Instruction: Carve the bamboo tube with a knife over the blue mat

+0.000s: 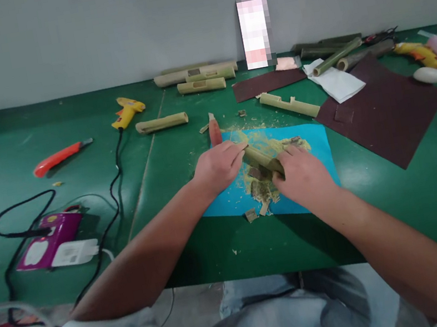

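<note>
A short bamboo tube (260, 158) is held slantwise above a blue sheet (321, 168). My left hand (219, 167) is closed at the tube's far left end, its fingertips pressed together there; whether a small thin piece is between them I cannot make out. Around the near right end, my right hand (302, 174) has its fingers wrapped. Under the tube lie yellowish shavings and bamboo chips (263, 192). Just beyond my left hand lies a red-handled knife (214, 130), its lower part close to my knuckles.
Cut bamboo tubes (163, 122) lie farther back, one notched tube (288, 105) on the right. Dark brown sandpaper sheets (387, 111) cover the right side. A yellow glue gun (127, 112), an orange cutter (59, 159) and a purple power strip (52, 238) with cords occupy the left.
</note>
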`<move>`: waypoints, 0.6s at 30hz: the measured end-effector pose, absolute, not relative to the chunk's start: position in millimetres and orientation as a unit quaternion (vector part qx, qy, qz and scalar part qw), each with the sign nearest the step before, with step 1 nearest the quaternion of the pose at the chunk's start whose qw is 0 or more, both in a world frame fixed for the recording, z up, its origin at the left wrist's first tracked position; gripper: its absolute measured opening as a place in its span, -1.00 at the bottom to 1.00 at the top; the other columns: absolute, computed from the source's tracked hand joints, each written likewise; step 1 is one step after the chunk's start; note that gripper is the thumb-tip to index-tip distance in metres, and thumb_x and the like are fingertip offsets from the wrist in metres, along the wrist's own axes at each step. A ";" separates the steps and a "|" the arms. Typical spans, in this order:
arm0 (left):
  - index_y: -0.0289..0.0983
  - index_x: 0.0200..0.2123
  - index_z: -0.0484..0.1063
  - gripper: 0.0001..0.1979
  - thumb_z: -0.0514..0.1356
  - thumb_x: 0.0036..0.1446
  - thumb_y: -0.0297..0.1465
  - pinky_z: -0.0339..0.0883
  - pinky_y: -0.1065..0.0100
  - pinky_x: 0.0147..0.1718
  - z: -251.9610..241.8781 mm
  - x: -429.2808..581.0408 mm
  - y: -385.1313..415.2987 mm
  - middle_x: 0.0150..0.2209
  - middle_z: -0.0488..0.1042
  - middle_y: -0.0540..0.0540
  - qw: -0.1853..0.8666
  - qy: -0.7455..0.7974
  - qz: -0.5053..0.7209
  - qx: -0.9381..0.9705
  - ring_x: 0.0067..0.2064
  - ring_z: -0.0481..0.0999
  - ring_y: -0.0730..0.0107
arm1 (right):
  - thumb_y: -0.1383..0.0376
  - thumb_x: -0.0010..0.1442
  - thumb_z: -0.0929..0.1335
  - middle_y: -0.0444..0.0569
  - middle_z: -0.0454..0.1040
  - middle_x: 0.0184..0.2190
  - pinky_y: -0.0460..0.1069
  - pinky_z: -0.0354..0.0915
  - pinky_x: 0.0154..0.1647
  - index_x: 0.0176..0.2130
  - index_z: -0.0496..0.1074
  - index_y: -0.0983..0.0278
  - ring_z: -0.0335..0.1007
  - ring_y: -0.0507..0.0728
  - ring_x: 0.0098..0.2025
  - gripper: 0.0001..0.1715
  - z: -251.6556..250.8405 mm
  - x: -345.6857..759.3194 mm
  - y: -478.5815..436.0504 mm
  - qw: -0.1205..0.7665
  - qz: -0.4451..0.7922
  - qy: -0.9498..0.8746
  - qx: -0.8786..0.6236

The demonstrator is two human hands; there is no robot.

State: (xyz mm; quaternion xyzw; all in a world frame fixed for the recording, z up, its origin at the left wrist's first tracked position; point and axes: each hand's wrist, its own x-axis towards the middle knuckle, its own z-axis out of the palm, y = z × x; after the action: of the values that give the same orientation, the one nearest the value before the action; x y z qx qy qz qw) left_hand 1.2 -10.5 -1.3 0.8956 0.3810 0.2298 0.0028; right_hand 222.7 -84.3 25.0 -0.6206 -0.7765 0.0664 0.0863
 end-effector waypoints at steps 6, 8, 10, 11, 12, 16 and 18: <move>-0.29 0.08 0.56 -0.63 0.02 0.44 -0.33 0.54 0.25 -0.09 0.1 -0.3 -8.7 -0.14 0.63 -0.19 0.011 0.410 0.252 0.876 -0.09 0.63 0.24 | 0.31 0.26 0.31 0.18 0.48 -0.10 0.08 0.24 -0.15 -0.17 0.46 0.32 0.39 0.28 -0.03 -0.82 22.5 223.9 -80.7 0.104 0.067 -0.767 -0.630; -0.28 0.07 0.57 -0.64 0.02 0.44 -0.32 0.54 0.26 -0.08 -1.0 -0.2 -7.3 -0.14 0.63 -0.19 0.016 0.411 0.255 0.875 -0.09 0.63 0.25 | 0.31 0.25 0.32 0.16 0.48 -0.10 0.08 0.24 -0.16 -0.17 0.44 0.31 0.39 0.27 -0.04 -0.85 22.0 223.8 -80.3 0.102 0.076 -0.763 -0.634; -0.27 0.06 0.57 -0.64 0.02 0.43 -0.32 0.53 0.25 -0.05 -2.3 1.5 -7.0 -0.12 0.63 -0.18 0.029 0.405 0.263 0.875 -0.08 0.62 0.26 | 0.31 0.24 0.33 0.14 0.48 -0.11 0.08 0.23 -0.18 -0.18 0.44 0.29 0.39 0.26 -0.06 -0.87 21.7 223.3 -80.6 0.106 0.077 -0.762 -0.634; -0.28 0.05 0.57 -0.64 0.02 0.43 -0.32 0.53 0.24 -0.05 -2.8 3.0 -7.6 -0.11 0.63 -0.19 0.038 0.400 0.266 0.876 -0.08 0.62 0.26 | 0.31 0.24 0.33 0.13 0.48 -0.12 0.07 0.23 -0.20 -0.19 0.43 0.28 0.39 0.25 -0.08 -0.87 21.6 223.0 -80.9 0.108 0.076 -0.762 -0.634; -0.28 0.04 0.57 -0.64 0.02 0.43 -0.33 0.52 0.24 -0.04 -3.1 4.9 -8.7 -0.11 0.63 -0.19 0.048 0.393 0.268 0.879 -0.07 0.62 0.25 | 0.31 0.24 0.34 0.12 0.48 -0.13 0.07 0.22 -0.22 -0.19 0.43 0.27 0.39 0.24 -0.10 -0.88 21.6 222.7 -81.2 0.109 0.074 -0.762 -0.634; -0.29 0.03 0.56 -0.67 0.03 0.42 -0.37 0.52 0.26 -0.09 -3.2 12.4 -15.4 -0.16 0.62 -0.19 0.085 0.352 0.260 0.895 -0.12 0.61 0.28 | 0.32 0.23 0.35 0.13 0.48 -0.13 0.05 0.20 -0.24 -0.18 0.42 0.28 0.39 0.24 -0.11 -0.87 22.2 222.1 -82.1 0.105 0.073 -0.764 -0.633; -0.30 0.04 0.56 -0.67 0.03 0.42 -0.37 0.53 0.26 -0.11 -3.6 13.3 -15.6 -0.17 0.62 -0.19 0.079 0.340 0.254 0.902 -0.13 0.61 0.27 | 0.31 0.23 0.36 0.14 0.48 -0.13 0.06 0.21 -0.22 -0.17 0.42 0.29 0.40 0.25 -0.09 -0.86 22.4 222.2 -82.1 0.101 0.078 -0.766 -0.630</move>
State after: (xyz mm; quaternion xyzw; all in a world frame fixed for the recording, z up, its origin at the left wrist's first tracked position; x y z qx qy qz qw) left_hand 13.3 -15.6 -3.6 0.9019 0.3400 0.2543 0.0792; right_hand 222.2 -82.1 22.4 -0.6296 -0.7664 0.0779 0.1011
